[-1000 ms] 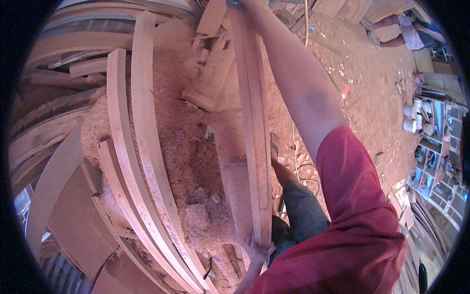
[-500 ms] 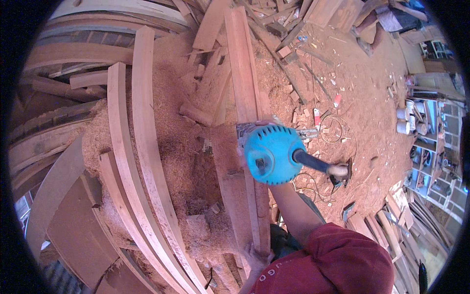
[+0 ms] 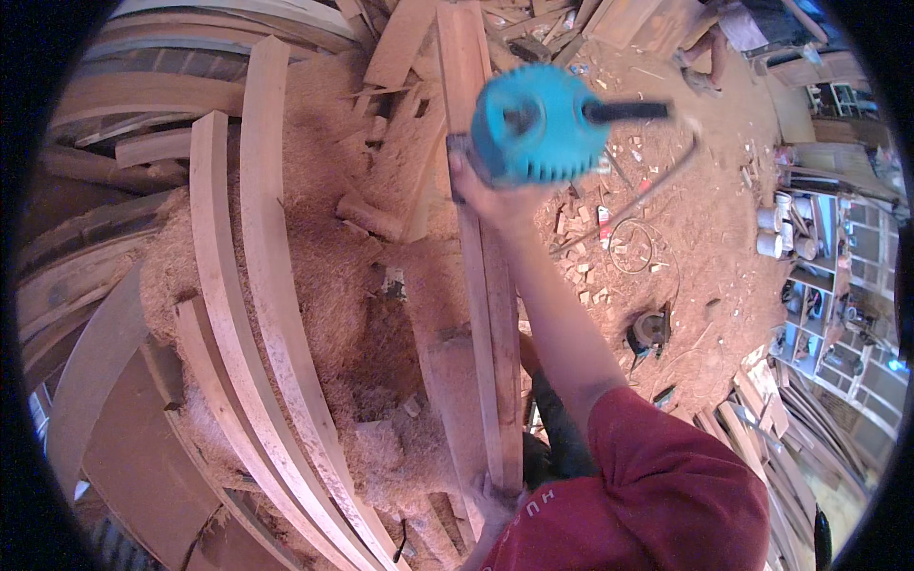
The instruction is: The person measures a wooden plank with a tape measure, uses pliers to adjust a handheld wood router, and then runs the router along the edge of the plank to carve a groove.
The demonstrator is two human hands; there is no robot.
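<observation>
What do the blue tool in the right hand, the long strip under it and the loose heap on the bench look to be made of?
Blue power tool: housing looks like moulded plastic, matte, with ribbed vents; black cord at its side.
Long strip: bare sawn wood, reddish, unfinished, grain showing.
Loose heap: wood shavings and sawdust, pale and fluffy.
The right hand grips the tool.

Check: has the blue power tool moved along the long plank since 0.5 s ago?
Yes. The blue power tool, gripped by the right hand, has travelled up the long plank, toward its far end.

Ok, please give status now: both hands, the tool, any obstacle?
Right hand grips blue power tool above long plank. Left hand steadies plank's near end. Nothing blocking.
</observation>
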